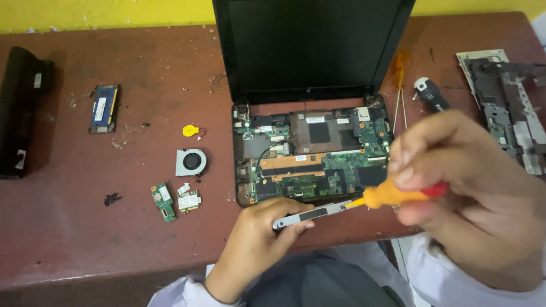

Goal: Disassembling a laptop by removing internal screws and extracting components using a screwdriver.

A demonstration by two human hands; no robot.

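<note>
Close to the camera, a person's right hand (460,170) is curled shut around an orange-handled screwdriver (398,196), thumb and fingers pinching the grip, its tip aimed left at a thin metal bracket (315,214). The left hand (259,233) grips that bracket by its left end, fingers folded over it and thumb beneath, so the strip juts rightward from the fist and meets the screwdriver tip just off the front edge of the table (85,227). Just beyond both hands lies an opened laptop base (313,156), its green circuit board and copper heat pipe exposed, with the dark screen (310,45) standing upright behind it. Left of the laptop sit a small cooling fan (190,162), two small green circuit cards (175,200), a yellow coin cell (190,131) and a cluster of black screws (112,199). Farther left rest a memory module (105,108) and a long black battery pack (23,108). At the far right lie a second screwdriver (400,91), a small black-and-white part (430,94) and a stripped laptop cover (506,102).
</note>
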